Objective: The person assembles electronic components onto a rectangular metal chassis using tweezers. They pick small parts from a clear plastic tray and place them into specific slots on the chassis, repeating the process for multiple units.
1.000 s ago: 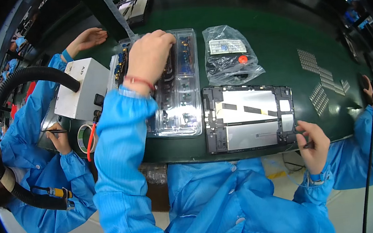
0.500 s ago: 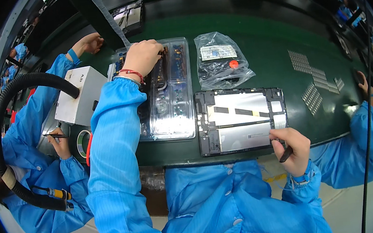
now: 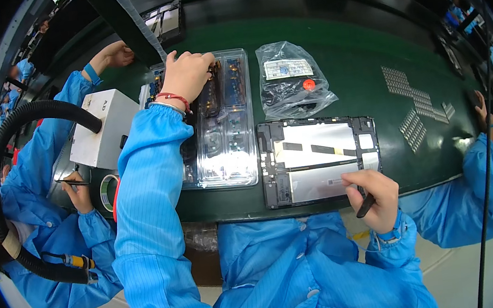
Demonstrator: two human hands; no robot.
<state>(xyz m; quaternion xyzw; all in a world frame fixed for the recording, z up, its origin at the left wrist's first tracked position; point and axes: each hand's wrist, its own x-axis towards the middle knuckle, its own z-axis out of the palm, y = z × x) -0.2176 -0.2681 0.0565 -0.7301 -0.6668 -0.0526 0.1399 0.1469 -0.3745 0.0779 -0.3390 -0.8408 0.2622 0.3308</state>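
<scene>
My left hand [image 3: 187, 76] reaches over a clear plastic tray [image 3: 231, 176] of small circuit boards [image 3: 234, 83]. Its fingers are closed at a dark board in the tray's upper part; what they pinch is hidden beneath them. Before me lies an opened tablet [image 3: 270, 181], with silver battery plates [image 3: 313, 186] and dark tape strips showing. My right hand [image 3: 377, 197] hovers at the tablet's lower right part, curled around a black tool [image 3: 365, 206] whose dark end sticks out below the fingers. The tool's tip cannot be made out.
A clear bag with dark contents [image 3: 295, 89] lies behind the tablet. Small metal pieces [image 3: 413, 130] lie in patches at right. A white box [image 3: 97, 130] with a black hose [image 3: 37, 107] and a green tape roll [image 3: 106, 193] stand left. Co-workers' arms [image 3: 47, 145] flank both sides.
My right hand has moved slightly left over the tablet's lower part, still holding the black tool. My left hand stays at the tray, its fingers slightly shifted.
</scene>
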